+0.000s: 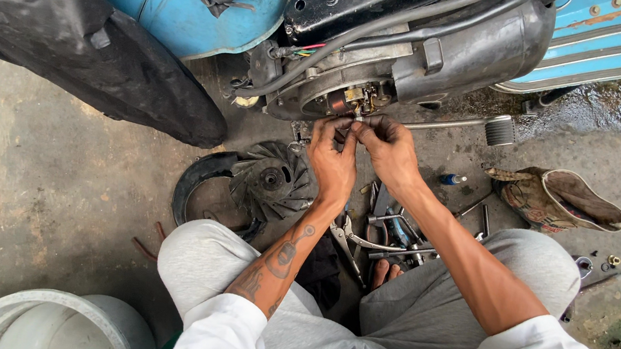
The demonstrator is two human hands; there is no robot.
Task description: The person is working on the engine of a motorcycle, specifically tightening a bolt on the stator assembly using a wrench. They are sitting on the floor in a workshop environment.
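Head view: hands at scooter engine

Tiny part pinched betw. both hands' fingertips too small to ID; white bucket cut off.

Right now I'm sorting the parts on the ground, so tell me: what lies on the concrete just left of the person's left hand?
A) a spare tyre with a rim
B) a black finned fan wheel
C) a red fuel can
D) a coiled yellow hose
B: a black finned fan wheel lies flat on the concrete, just left of the left hand, below the open engine of the blue scooter.
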